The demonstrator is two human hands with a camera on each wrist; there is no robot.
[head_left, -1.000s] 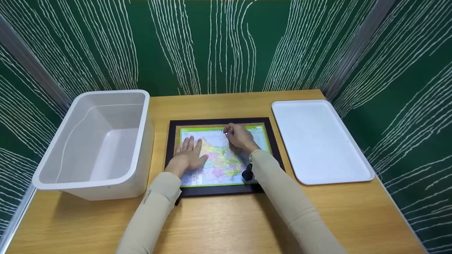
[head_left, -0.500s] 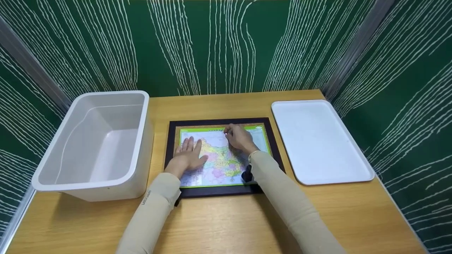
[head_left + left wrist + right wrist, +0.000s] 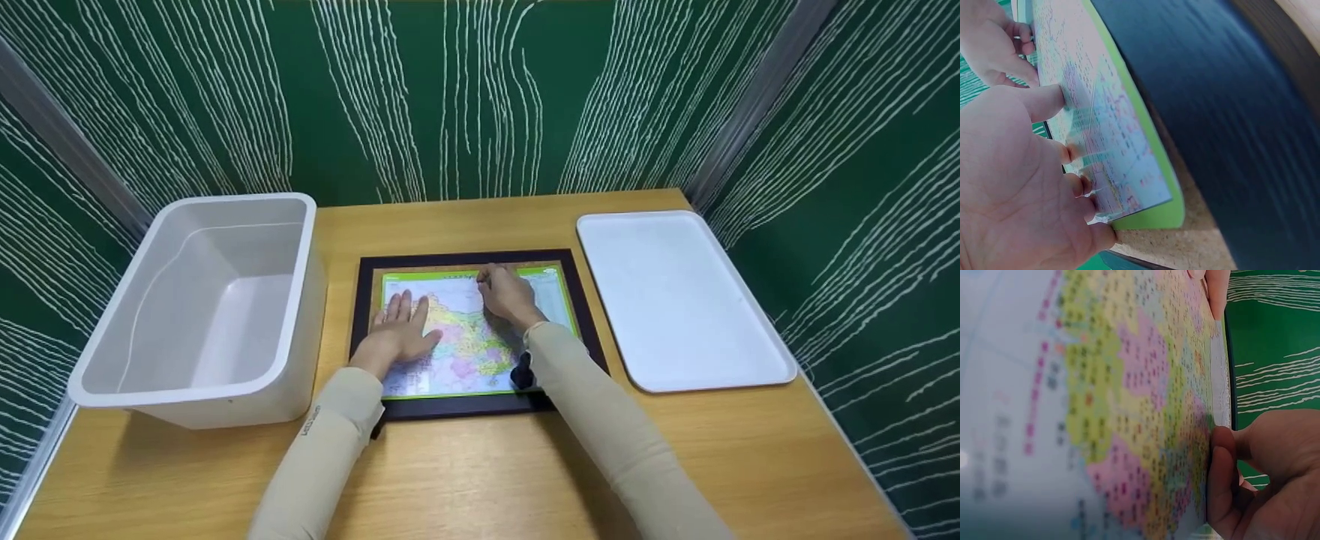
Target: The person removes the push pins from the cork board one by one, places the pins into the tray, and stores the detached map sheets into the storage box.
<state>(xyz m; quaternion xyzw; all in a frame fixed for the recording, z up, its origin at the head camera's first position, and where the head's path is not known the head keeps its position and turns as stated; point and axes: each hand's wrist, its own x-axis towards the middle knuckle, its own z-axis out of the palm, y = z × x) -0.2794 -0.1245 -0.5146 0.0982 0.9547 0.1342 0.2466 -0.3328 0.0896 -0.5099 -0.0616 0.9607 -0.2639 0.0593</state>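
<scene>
A colourful map [image 3: 465, 364] with a green border lies on a corkboard [image 3: 377, 281] in a dark frame [image 3: 469, 406]. My left hand [image 3: 401, 334] rests flat on the map's left part, fingers spread; the left wrist view shows its fingertips touching the sheet near a green-edged corner. Near the map's upper edge, right of centre, is my right hand [image 3: 510, 292], with thumb and fingers curled together against the sheet. In the right wrist view these fingers [image 3: 1221, 489] are pinched close. They hide the small white thing glimpsed at their tips in the earlier head frames.
A deep white plastic tub [image 3: 292, 330] stands on the left of the wooden table [image 3: 465, 480]. A shallow white tray [image 3: 679, 300] lies to the right of the frame. Green walls [image 3: 585, 45] with white wavy lines close off the back and sides.
The small white spot at my right fingertips no longer shows. My right wrist has shifted very slightly to the left; my left hand stays in place.
</scene>
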